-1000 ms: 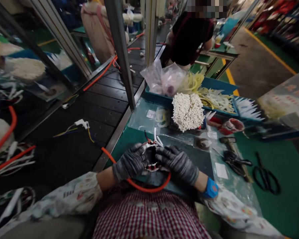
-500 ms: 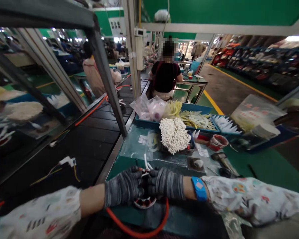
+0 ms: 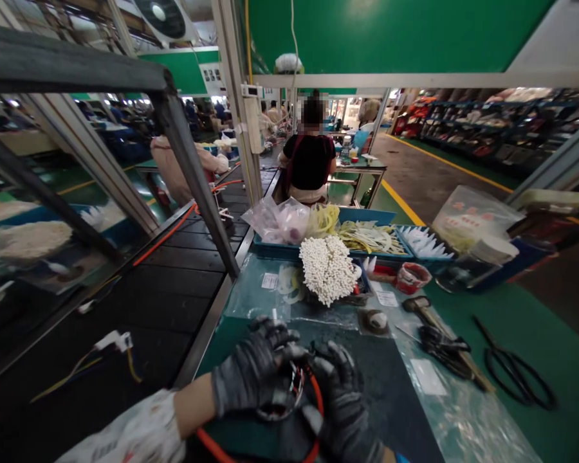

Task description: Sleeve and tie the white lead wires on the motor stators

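Observation:
Both my hands wear grey-and-black striped gloves and work close together above the table's near edge. My left hand point(image 3: 255, 370) is closed on a round metal-rimmed part point(image 3: 282, 405) with small wires inside; its fingers cover the top of it. An orange cable point(image 3: 318, 399) runs from the part and loops down toward me. Around that cable curl the fingers of my right hand point(image 3: 345, 402), thumb on one side and fingertips on the other, partly blurred. The inside of the part is mostly hidden.
White beaded bundles point(image 3: 328, 270) stand beyond my hands, before blue trays point(image 3: 367, 247) of sleeves and caps. Black scissors point(image 3: 516, 373), a hammer-like tool point(image 3: 453, 347) and a red cup point(image 3: 412, 276) lie right. A dark conveyor point(image 3: 174, 302) and metal frame post point(image 3: 197, 186) border the left. A co-worker point(image 3: 311, 161) sits ahead.
My right hand has moved down and to the right, turning so its fingers point up. The round part has tilted in my left hand. The white tubes above it are now mostly hidden.

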Action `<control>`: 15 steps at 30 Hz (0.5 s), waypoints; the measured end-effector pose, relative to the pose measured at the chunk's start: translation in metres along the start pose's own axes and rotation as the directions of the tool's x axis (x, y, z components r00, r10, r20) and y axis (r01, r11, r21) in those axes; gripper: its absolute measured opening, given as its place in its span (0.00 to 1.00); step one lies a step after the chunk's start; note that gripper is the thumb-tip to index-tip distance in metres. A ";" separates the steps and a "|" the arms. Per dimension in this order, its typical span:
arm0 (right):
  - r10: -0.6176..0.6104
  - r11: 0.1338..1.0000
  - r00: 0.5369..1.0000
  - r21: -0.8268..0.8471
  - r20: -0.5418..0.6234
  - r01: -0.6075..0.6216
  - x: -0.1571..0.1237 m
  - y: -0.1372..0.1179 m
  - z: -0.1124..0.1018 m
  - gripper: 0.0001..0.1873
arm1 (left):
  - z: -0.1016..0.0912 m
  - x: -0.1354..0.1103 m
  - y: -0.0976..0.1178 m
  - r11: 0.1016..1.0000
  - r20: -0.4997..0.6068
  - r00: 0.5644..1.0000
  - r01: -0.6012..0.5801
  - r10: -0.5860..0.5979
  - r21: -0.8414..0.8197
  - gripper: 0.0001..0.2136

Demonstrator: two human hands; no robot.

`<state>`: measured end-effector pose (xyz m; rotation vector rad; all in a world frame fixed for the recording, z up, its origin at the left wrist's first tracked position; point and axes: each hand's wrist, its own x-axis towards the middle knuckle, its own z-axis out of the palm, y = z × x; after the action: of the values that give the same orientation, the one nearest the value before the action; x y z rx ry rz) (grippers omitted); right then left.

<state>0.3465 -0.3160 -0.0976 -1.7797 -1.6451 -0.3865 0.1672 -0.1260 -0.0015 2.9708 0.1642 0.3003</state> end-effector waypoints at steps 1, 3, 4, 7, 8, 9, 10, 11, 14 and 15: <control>0.049 0.999 0.999 -0.022 -0.011 -0.049 -0.004 -0.004 0.000 0.35 | 0.003 0.009 0.000 0.999 0.028 0.999 0.022 -0.021 -0.040 0.42; 0.062 0.997 0.998 -0.040 0.001 -0.062 -0.005 -0.008 -0.008 0.34 | 0.005 0.022 0.000 0.989 0.118 0.990 0.086 -0.072 -0.117 0.45; 0.050 0.998 0.999 -0.030 0.018 -0.050 -0.001 -0.008 -0.016 0.34 | 0.003 0.027 0.000 0.983 0.169 0.982 0.112 -0.086 -0.146 0.42; 0.023 0.999 0.992 0.026 0.128 -0.027 0.018 0.002 -0.043 0.21 | -0.008 0.035 -0.005 0.954 0.246 0.966 0.146 -0.081 -0.261 0.28; 0.022 0.999 0.987 0.032 0.156 -0.028 0.026 0.008 -0.050 0.17 | -0.010 0.036 -0.008 0.938 0.243 0.967 0.149 -0.073 -0.313 0.24; 0.021 0.999 0.983 0.026 0.183 -0.026 0.033 0.014 -0.055 0.16 | -0.011 0.038 -0.012 0.913 0.239 0.969 0.157 -0.069 -0.377 0.20; 0.018 1.000 0.978 0.016 0.207 -0.021 0.038 0.020 -0.057 0.15 | -0.010 0.039 -0.016 0.875 0.238 0.969 0.171 -0.066 -0.453 0.18; 0.016 1.000 0.974 0.007 0.224 -0.018 0.042 0.026 -0.057 0.15 | -0.007 0.039 -0.019 0.828 0.240 0.968 0.189 -0.068 -0.528 0.16; 0.000 1.000 0.984 -0.001 0.178 0.000 0.043 0.035 -0.050 0.19 | 0.002 0.041 -0.025 0.704 0.249 0.963 0.244 -0.098 -0.667 0.14; -0.031 1.000 0.990 0.010 0.134 0.030 0.041 0.036 -0.048 0.21 | 0.004 0.042 -0.025 0.686 0.247 0.963 0.254 -0.111 -0.682 0.13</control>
<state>0.3978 -0.3153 -0.0469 -1.8108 -1.7657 -0.2789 0.2065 -0.0964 -0.0013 2.1620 0.2544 0.0307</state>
